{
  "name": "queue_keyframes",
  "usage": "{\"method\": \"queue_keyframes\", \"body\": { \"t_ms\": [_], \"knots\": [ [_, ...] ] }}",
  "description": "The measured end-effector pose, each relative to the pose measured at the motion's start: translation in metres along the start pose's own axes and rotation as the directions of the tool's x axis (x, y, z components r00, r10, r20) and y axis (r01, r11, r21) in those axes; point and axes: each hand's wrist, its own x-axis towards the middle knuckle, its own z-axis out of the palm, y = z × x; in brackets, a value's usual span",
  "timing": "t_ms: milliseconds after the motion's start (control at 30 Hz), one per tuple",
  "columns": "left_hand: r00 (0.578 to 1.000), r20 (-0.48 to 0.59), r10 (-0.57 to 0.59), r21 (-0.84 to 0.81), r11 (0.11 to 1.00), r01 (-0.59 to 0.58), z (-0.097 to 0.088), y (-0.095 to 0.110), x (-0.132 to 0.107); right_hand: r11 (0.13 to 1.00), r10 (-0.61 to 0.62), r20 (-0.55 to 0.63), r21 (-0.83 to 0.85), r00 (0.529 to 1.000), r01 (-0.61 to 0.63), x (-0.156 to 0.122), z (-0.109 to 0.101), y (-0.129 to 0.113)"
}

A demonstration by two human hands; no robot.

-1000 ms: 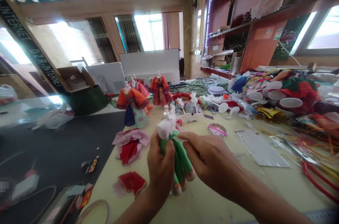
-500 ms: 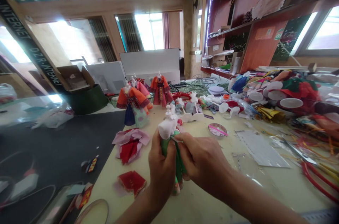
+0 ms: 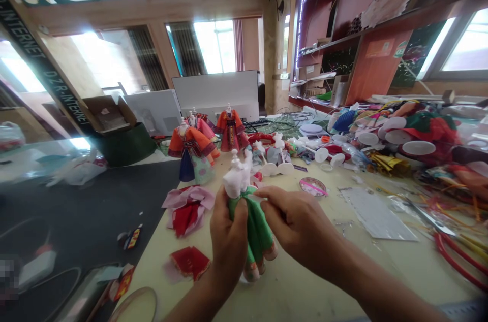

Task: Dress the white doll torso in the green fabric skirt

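Observation:
A small white doll mannequin [image 3: 236, 179] stands tilted a little to the left over the table, wearing a green skirt [image 3: 257, 228] with an orange-patterned hem. My left hand [image 3: 227, 230] is closed around its waist, the thumb pressed on the front of the skirt. At the skirt's waistband, on the right side, the fingers of my right hand [image 3: 299, 220] are pinched together on the green cloth's upper edge. Left of my hands lie a pink and red doll garment [image 3: 188, 209] and a red cloth piece [image 3: 190, 262] with gold trim.
Dressed doll mannequins in orange robes [image 3: 190, 147] stand at the back left. White doll stands [image 3: 271, 167] lie behind my hands. On the right are a round dish [image 3: 312, 186], a white sheet [image 3: 377, 213], red-handled scissors [image 3: 453, 256] and a heap of doll parts [image 3: 400, 131].
The mannequin has tilted left, and its skirt hem has swung out to the right. My right hand has drawn slightly right and up, so more green cloth shows.

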Motion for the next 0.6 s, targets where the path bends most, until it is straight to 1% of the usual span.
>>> {"method": "queue_keyframes", "body": {
  "t_ms": [100,200,233,367,533,600],
  "knots": [
    [1.000,0.011,-0.007,-0.056,0.998,0.007,-0.002,0.001,0.005,0.999,-0.018,-0.112,0.035,0.994,0.022,0.000,-0.005,0.001],
    [1.000,-0.005,0.031,-0.075,0.997,-0.031,-0.005,0.000,0.011,0.998,-0.019,-0.192,0.048,0.981,0.029,0.001,-0.005,0.004],
    [0.999,-0.019,0.046,-0.073,0.996,-0.047,-0.005,0.000,0.013,0.998,-0.012,-0.196,0.055,0.981,0.024,0.001,-0.004,0.005],
    [0.994,-0.057,0.091,-0.033,0.995,-0.093,-0.005,-0.001,0.013,0.994,-0.029,-0.147,0.099,0.989,0.044,0.003,0.001,0.007],
    [0.991,-0.093,0.101,0.056,0.994,-0.096,0.003,-0.001,0.001,0.992,-0.083,-0.142,0.079,0.986,0.095,0.003,0.009,0.003],
    [0.990,-0.088,0.110,0.058,0.993,-0.105,0.006,-0.003,-0.004,0.994,-0.087,-0.125,0.054,0.988,0.095,0.003,0.012,0.000]
  ]
}}
